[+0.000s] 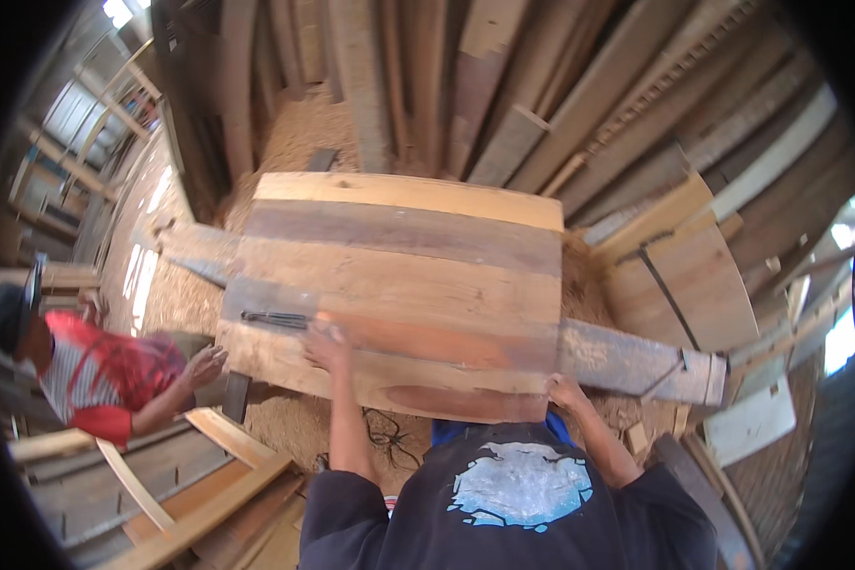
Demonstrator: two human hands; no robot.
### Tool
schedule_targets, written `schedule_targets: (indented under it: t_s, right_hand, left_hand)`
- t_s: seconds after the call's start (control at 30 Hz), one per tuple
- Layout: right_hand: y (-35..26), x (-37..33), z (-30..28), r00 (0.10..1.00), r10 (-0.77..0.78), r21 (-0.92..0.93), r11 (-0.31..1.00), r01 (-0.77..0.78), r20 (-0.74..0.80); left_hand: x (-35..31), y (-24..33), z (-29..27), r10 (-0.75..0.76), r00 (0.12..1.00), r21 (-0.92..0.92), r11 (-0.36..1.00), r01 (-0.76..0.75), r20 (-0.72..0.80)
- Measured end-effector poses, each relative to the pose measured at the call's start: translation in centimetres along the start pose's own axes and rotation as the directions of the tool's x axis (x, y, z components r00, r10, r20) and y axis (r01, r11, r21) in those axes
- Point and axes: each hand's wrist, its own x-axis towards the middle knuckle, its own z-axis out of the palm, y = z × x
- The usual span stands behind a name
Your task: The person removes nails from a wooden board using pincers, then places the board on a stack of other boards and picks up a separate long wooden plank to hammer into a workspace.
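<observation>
A wide panel of joined boards (399, 261) in light, brown and reddish wood lies flat in front of me. My left hand (328, 345) is over its front left part, closed round the handles of a slim dark tool that looks like pliers (268, 318). The tool's far end points left, over the wood. At the panel's front right corner, my right hand (565, 391) has its fingers closed on the edge; the fingertips are partly hidden.
The panel rests across a long plank (627, 361) projecting right. Upright boards (380, 85) lean at the back. Cut panels (679, 285) stand right. At left, a person in red (119, 366) is near a wooden frame (218, 508). Sawdust (313, 128) covers the floor.
</observation>
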Motion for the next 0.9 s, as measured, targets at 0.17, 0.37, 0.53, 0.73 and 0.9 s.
schedule_targets:
  t_s: [0.17, 0.37, 0.53, 0.73, 0.9]
  right_hand:
    - [-6.2, -3.3, -1.4, 0.984, -0.079, 0.001, 0.997, 0.079, 0.159]
    - [-21.2, -12.7, -11.3, 0.905, -0.410, 0.685, 0.694, 0.224, 0.119]
    - [-28.7, -25.6, -23.1, 0.324, -0.946, 0.824, 0.193, 0.533, 0.012]
    - [-22.9, -32.1, -30.1, -0.011, -0.968, 0.822, -0.218, 0.527, -0.250]
    - [-18.4, -34.4, -32.9, -0.014, -0.957, 0.783, -0.245, 0.571, -0.289]
  left_hand:
    - [-17.8, 4.1, 7.9, 0.715, 0.669, -0.196, 0.699, -0.688, 0.202]
    - [-33.2, 13.8, 4.7, 0.656, -0.057, -0.379, 0.361, -0.852, 0.753]
    - [-36.9, 13.3, 6.2, 0.664, 0.133, -0.120, 0.321, -0.939, 0.736]
    - [-38.2, 14.9, 5.3, 0.507, 0.195, 0.024, 0.325, -0.946, 0.839]
    - [-38.4, 15.2, 6.7, 0.389, 0.304, 0.123, 0.425, -0.897, 0.870]
